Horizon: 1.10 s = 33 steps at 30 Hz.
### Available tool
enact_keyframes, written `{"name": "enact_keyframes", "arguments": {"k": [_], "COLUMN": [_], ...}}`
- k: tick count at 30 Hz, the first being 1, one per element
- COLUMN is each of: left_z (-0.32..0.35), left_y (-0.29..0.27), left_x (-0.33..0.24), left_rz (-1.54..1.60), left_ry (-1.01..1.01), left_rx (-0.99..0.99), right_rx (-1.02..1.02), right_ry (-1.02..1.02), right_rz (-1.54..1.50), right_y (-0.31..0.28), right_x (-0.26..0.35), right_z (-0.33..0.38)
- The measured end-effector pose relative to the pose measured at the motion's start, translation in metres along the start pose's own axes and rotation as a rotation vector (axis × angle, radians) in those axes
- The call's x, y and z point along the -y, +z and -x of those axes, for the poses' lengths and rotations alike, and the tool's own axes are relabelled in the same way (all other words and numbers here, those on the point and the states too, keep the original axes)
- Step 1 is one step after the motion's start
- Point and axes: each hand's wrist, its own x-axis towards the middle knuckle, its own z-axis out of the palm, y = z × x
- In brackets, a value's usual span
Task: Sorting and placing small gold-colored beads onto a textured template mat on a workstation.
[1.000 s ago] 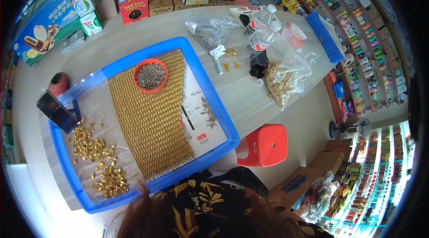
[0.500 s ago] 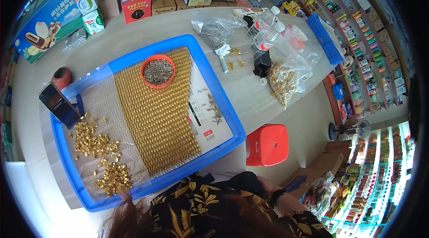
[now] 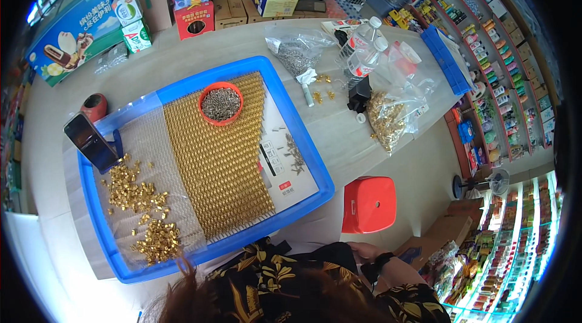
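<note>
My right hand [image 3: 364, 253] is low at my lap, beside dark cloth and below the red stool; a black band is round its wrist. Its fingers are mostly hidden, so their closure is unclear. My left hand does not show. In front of me a blue tray [image 3: 308, 135] holds a sheet of tightly set rows of gold pieces [image 3: 212, 159]. On the sheet sits an orange-red bowl [image 3: 202, 100] of small silver metal pins [image 3: 221, 105]. Loose gold pieces [image 3: 156, 243] lie in heaps on clear bubbled plastic [image 3: 145, 141] at the tray's left.
A phone [image 3: 91, 143] leans on a stand at the tray's left rim. Beyond the tray stand clear bottles [image 3: 362, 67], a bag of gold pieces [image 3: 388, 118] and a bag of silver pieces [image 3: 296, 56]. A red stool [image 3: 371, 204] stands right of the tray.
The whole view has shifted slightly, so the tray and table sit a little lower and further right. My right hand remains at my lap; nothing on the table has visibly moved.
</note>
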Motion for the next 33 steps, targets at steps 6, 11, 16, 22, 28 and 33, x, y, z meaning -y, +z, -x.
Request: {"name": "enact_keyframes", "arguments": {"k": [6, 11, 16, 22, 28, 33], "left_z": [0.016, 0.039, 0.063, 0.065, 0.03, -0.008], "left_y": [-0.031, -0.063, -0.096, -0.125, -0.142, -0.131], "left_x": [-0.029, -0.061, -0.105, -0.108, -0.07, -0.052], "left_rz": [0.107, 0.182, 0.251, 0.295, 0.313, 0.294], "left_ry": [-0.037, -0.088, -0.139, -0.154, -0.084, -0.006], "left_rx": [0.027, 0.047, 0.084, 0.166, 0.413, 0.735], "right_rx": [0.042, -0.055, -0.257, -0.135, 0.066, 0.047], "right_ry": [0.101, -0.202, -0.615, -0.465, 0.024, 0.188], "right_rz": [0.175, 0.365, 0.325, 0.495, 0.074, 0.062], "right_y": [-0.022, -0.024, -0.032, -0.033, -0.064, -0.156], "right_x": [0.002, 0.05, 0.095, 0.084, 0.021, -0.055], "right_z": [-0.013, -0.006, -0.008, 0.015, 0.036, 0.048]}}
